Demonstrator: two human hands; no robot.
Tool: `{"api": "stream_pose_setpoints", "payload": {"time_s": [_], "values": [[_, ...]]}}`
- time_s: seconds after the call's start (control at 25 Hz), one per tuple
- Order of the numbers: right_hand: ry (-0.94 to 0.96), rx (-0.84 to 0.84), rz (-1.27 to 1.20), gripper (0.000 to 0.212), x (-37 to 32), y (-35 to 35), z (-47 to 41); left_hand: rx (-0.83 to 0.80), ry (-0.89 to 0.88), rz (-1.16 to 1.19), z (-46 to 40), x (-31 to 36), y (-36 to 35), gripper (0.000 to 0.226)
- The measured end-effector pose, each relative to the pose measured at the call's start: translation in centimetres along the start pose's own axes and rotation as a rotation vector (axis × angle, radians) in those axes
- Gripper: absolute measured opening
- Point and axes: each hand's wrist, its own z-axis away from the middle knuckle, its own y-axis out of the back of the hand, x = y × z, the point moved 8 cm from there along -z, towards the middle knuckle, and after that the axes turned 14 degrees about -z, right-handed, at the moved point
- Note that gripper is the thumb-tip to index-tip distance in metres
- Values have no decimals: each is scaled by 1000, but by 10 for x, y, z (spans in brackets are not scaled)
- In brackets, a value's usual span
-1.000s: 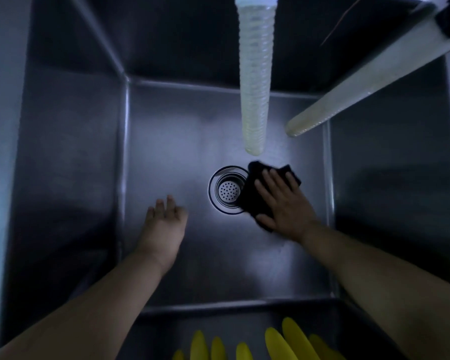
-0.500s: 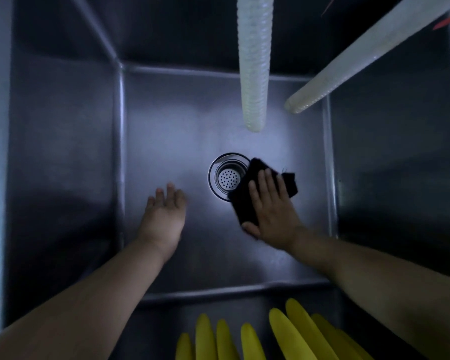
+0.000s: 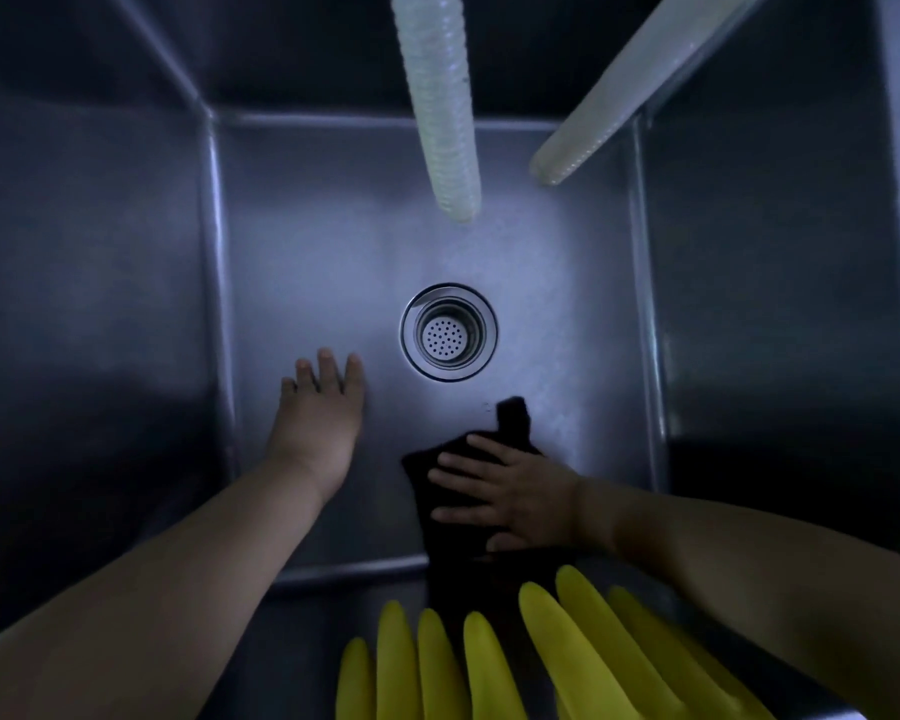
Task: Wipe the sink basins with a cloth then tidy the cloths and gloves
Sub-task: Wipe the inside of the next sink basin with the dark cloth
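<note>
Black cloth, crumpled, under flat right hand, basin floor

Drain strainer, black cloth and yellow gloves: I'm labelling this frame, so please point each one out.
Drain strainer (image 3: 448,332), head view: its perforated centre.
Black cloth (image 3: 514,414), head view: corner poking out beyond the fingers.
Yellow gloves (image 3: 572,641), head view: a long finger, near edge.

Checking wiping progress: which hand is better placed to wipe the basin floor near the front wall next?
Right. The right hand already presses the black cloth flat there; the left hand rests bare on the basin floor.
</note>
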Motion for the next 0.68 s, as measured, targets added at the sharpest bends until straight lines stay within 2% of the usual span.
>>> {"api": "stream_pose_setpoints", "payload": {"time_s": [0.12,0.24,0.36,0.48,0.68], "values": [[-182,37,51,79,50,18,36,2,3,-19,1,1,2,83],[-549,87,56,88,119,41,56,-1,13,-39,1,0,2,84],[-964,101,-77,89,165,52,69,-7,16,-62,-1,3,1,84],[-1394,173,-348,86,166,48,61,6,18,-57,-1,3,3,81],[-2086,613,-1095,101,81,16,5,26,9,-58,2,3,3,87]]}}
